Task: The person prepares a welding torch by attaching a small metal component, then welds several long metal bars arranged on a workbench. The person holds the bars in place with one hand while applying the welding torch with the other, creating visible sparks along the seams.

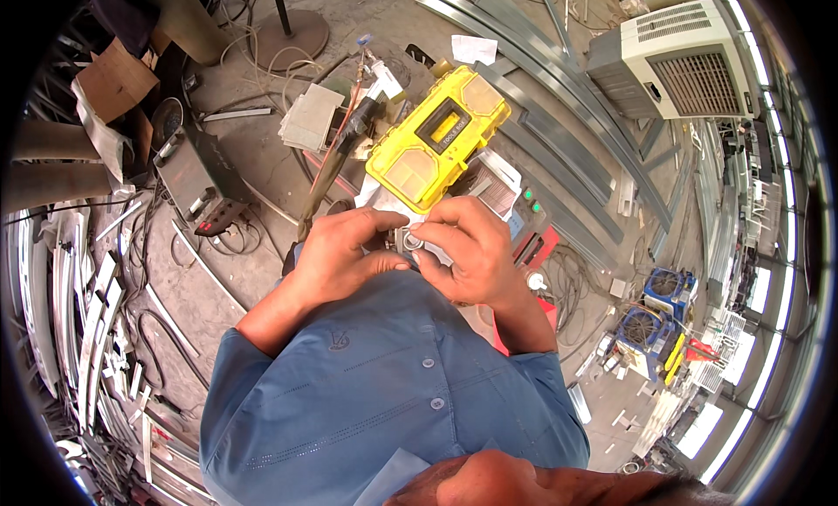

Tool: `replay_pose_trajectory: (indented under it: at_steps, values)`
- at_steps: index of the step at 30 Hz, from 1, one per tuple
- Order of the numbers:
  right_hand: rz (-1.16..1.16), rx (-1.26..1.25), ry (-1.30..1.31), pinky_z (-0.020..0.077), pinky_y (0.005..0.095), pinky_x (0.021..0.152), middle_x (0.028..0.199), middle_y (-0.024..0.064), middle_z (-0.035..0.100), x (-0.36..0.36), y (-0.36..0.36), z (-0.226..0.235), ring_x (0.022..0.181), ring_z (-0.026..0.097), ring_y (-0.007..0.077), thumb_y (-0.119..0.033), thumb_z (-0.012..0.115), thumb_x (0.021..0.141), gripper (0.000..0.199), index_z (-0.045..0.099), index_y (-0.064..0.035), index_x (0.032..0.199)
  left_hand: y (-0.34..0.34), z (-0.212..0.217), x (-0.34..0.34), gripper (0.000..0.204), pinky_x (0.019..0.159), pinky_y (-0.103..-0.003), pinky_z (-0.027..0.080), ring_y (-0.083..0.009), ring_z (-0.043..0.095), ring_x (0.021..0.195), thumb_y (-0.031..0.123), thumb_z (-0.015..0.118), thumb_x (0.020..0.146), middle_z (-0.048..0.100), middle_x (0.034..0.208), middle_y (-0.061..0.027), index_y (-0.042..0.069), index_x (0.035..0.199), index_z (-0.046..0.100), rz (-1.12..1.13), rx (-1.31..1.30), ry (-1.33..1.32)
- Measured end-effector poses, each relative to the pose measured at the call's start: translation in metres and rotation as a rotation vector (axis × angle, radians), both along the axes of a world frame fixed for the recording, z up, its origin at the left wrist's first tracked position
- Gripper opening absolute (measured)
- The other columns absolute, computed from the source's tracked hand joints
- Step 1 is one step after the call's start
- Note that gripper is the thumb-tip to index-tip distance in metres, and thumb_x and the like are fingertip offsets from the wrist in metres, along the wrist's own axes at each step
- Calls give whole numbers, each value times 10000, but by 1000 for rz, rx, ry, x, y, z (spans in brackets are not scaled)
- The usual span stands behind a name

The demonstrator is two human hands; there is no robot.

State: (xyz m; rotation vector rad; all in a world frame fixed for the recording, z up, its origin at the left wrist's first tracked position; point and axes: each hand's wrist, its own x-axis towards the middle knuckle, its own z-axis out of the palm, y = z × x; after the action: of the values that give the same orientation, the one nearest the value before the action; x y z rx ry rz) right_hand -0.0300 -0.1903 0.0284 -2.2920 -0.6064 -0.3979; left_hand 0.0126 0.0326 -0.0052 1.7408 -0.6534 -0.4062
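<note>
In front of my chest, both hands come together around a small round metal part [412, 240] with a ring-like face; its exact kind is too small to tell. Thumb and forefinger of my right hand [476, 251] pinch it from the right. My left hand [340, 251] curls in from the left, its forefinger and thumb at the part's left side, partly hiding it. Just beyond the hands lies a yellow plastic toolbox [400, 146], its lid closed. Beside the box, close to my right hand, stands a machine with green round lights [529, 194] and a pale casing.
Long grey metal profiles [567, 157] lie on the floor at the far right, near a large air cooler [690, 61]. A dark welding-type machine [202, 178] with cables stands on the left. Metal strips [96, 305] pile up along the left. Blue fan units [646, 327] sit on the right.
</note>
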Motion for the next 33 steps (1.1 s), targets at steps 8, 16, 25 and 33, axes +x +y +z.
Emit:
replay_pose_trajectory:
  at_steps: [8,16,25,33]
  values:
    - [-46,-18,-44,517,352,596,924,43,615,0,1,-2,743,640,227,-124,845,685,303,702,-85,949,-3,0,0,519,722,-369,566,-263,701,803,205,906,728,723,945,-122,33,1174,707,4,11,-5]
    - [-46,-3,-39,523,354,605,925,48,617,2,-2,-9,749,647,237,-143,852,689,308,700,-87,951,-4,-2,3,511,728,-368,566,-257,699,803,197,904,732,724,947,-123,34,1176,709,-7,22,31]
    - [-85,881,704,516,314,862,1150,97,636,-28,2,-50,990,632,162,-237,731,955,593,486,18,1431,-8,-15,10,495,715,-365,577,-262,717,829,167,903,750,715,982,-120,41,1177,687,70,-73,-55]
    - [-313,1134,956,456,211,753,1020,30,665,-21,35,-69,892,583,70,-261,625,1046,389,597,40,1290,-35,-50,18,389,668,-414,563,-333,690,795,164,855,750,669,909,-119,73,1073,659,201,121,-332]
